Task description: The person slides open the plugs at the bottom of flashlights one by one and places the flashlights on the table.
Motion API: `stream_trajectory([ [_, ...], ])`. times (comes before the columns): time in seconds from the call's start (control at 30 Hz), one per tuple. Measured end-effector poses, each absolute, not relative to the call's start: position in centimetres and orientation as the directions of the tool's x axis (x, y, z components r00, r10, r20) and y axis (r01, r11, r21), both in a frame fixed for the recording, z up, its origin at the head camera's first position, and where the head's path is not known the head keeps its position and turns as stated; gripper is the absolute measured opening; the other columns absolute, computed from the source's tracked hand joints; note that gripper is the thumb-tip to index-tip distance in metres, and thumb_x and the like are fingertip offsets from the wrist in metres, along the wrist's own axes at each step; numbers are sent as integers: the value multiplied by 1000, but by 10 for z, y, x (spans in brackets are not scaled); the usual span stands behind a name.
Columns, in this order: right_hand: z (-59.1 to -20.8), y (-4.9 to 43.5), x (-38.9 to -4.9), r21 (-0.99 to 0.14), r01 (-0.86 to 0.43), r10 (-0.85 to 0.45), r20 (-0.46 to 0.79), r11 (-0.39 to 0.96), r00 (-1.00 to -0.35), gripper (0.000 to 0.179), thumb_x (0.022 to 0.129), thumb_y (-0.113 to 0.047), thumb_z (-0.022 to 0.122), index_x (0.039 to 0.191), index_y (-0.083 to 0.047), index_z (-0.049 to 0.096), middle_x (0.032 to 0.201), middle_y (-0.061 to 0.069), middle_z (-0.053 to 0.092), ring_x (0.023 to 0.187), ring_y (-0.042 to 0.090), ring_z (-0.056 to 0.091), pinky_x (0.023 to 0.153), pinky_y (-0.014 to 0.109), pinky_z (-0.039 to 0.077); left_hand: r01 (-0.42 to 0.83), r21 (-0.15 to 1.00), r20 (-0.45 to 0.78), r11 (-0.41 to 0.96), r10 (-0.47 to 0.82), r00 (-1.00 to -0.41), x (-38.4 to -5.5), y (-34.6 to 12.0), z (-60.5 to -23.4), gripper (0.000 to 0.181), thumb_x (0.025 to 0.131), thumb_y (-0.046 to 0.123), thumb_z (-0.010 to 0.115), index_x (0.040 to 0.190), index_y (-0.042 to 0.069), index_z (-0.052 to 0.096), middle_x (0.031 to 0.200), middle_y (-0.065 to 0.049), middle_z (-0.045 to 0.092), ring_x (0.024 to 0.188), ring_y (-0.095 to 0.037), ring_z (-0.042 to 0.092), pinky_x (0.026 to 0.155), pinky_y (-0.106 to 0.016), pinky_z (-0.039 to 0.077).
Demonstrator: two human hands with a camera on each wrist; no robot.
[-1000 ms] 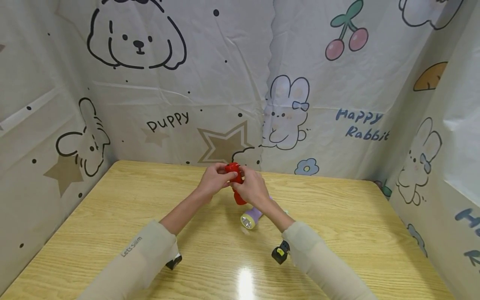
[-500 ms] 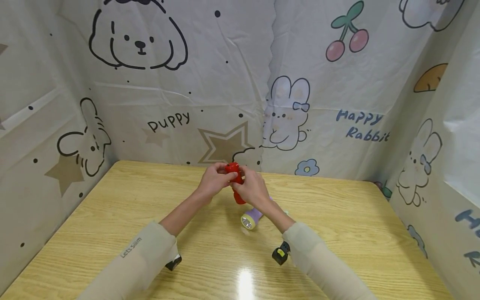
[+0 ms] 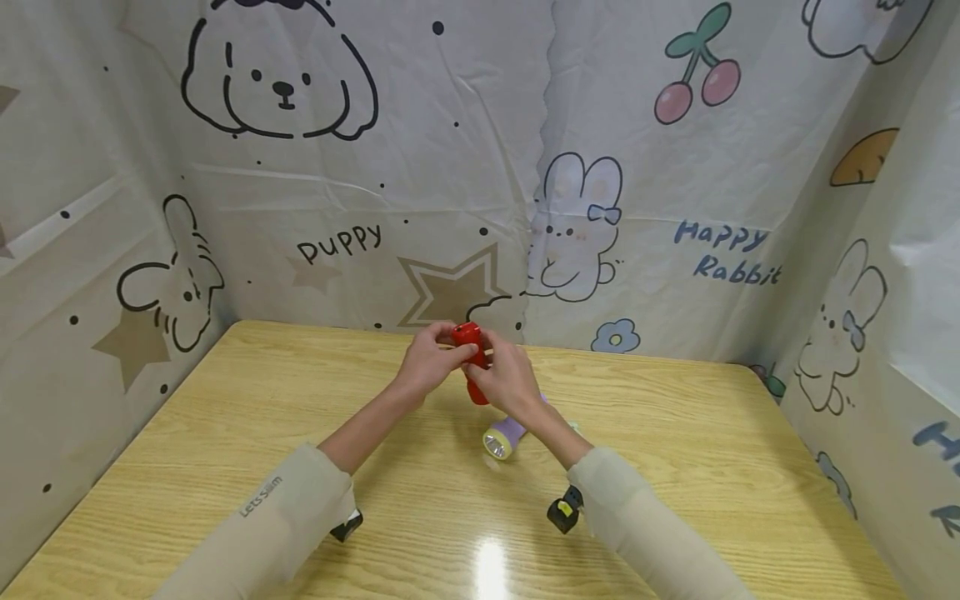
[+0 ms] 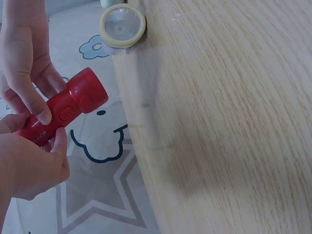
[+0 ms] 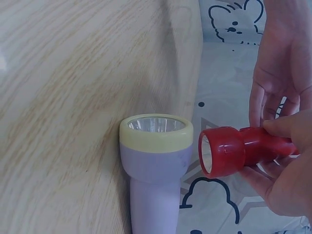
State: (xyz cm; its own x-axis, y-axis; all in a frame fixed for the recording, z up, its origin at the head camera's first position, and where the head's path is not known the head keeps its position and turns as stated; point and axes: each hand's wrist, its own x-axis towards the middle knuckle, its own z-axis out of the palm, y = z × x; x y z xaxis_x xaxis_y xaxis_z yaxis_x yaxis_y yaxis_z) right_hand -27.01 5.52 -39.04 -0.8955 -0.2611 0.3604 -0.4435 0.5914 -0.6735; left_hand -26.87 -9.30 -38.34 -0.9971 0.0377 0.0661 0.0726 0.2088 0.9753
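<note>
While the person works over the far part of the pale wood-grained desk (image 3: 675, 433), a small black boxy thing (image 3: 348, 526) shows farthest left, nearer the person than the grip and partly behind a cream sleeve (image 3: 262, 525). Next comes the left hand (image 3: 431, 362), pinching a short red plastic flashlight (image 3: 467, 335). That flashlight is up off the desk between both hands, narrow end raised, wide lens end tipped downward. Right of it, the right hand (image 3: 508, 375) grasps the same body, so the grip is two-handed. From where I stand, little has altered this last second: the hands keep their places and the flashlight has shifted only a touch, which I read as careful handling rather than setting down. Below and right of the grip, a lilac flashlight with a pale yellow rim (image 3: 510, 429) lies on the desk, apart from the red one and partly hidden by the right forearm (image 3: 551, 429).
</note>
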Motion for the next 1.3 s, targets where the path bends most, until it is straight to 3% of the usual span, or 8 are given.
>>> stream_trajectory([
  [0.53,-393,58,-271,-701,-449,-271,359,554,-893,47,86,-4,75,131,-1,60,110,16,70,91,31,71,78,42,60,71,980,62,184,58,-996,-267,-93,-381,41,92,12,71,128,-2,56,121,-19,58,110,-35,61,92,-40,55],
  [0.83,-394,61,-269,-730,-424,-261,335,535,-905,49,87,-5,76,133,-2,58,116,16,68,97,33,70,83,44,59,35,999,37,-25,104,-994,-267,-95,-383,35,102,20,56,127,-4,55,127,-21,57,116,-37,60,96,-43,52],
  [1.3,-396,62,-270,-737,-451,-282,353,503,-892,49,88,-3,75,133,-1,57,119,17,66,103,32,68,86,42,58,-7,998,-3,-62,63,-998,-267,-95,-383,31,104,25,50,121,-1,58,121,-18,61,111,-36,62,93,-38,54],
])
